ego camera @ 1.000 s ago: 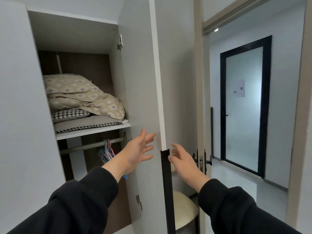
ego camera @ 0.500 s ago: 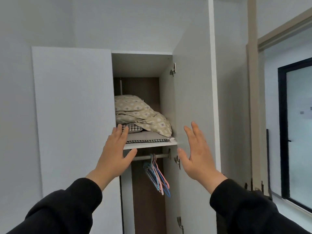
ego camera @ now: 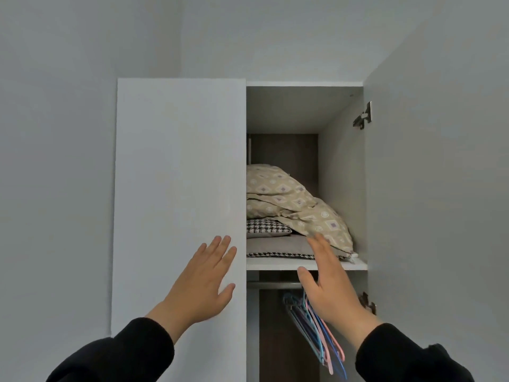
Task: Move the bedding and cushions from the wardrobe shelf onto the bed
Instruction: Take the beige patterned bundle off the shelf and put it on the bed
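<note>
A beige patterned quilt (ego camera: 286,197) lies folded on the white wardrobe shelf (ego camera: 272,263). Under it sit a houndstooth cushion (ego camera: 267,230) and a grey cushion with houndstooth trim (ego camera: 275,246). My right hand (ego camera: 327,279) is raised in front of the shelf edge, fingers apart and reaching up to the quilt's lower corner, holding nothing. My left hand (ego camera: 206,282) is open, spread flat in front of the closed left door (ego camera: 179,202), just left of the opening.
The right wardrobe door (ego camera: 438,216) stands swung open toward me, with hinges (ego camera: 363,117) on its inner side. Below the shelf a hanging rail (ego camera: 272,285) carries several blue and pink hangers (ego camera: 316,337). The bed is not in view.
My view has turned left, so the wardrobe opening is centred. Both hands rose; the right one moved from the door in front of the shelf.
</note>
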The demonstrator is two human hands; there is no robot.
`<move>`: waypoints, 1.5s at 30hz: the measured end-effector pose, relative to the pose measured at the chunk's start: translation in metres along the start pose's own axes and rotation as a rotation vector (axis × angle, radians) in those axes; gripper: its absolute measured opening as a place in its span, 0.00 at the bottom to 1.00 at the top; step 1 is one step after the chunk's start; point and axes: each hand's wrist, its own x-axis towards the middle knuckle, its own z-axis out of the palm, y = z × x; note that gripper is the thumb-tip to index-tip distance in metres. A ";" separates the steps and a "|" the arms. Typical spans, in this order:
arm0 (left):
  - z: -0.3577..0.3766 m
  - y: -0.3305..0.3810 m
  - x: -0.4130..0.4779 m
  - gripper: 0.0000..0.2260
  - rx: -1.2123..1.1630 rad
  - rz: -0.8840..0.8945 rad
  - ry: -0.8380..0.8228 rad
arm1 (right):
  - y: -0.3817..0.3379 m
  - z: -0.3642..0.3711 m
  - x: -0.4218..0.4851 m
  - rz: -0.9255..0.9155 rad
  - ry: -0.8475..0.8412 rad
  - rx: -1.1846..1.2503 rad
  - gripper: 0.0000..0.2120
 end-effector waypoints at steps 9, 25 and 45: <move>0.109 -0.044 0.084 0.24 0.245 0.395 -0.137 | 0.079 0.121 0.102 0.070 -0.164 -0.144 0.26; 0.121 -0.008 0.120 0.22 0.525 0.315 -0.131 | 0.141 0.175 0.116 -0.147 -0.211 -0.643 0.31; 0.042 0.013 -0.014 0.06 0.306 0.078 0.091 | 0.097 0.170 0.110 -0.146 -0.544 -0.642 0.31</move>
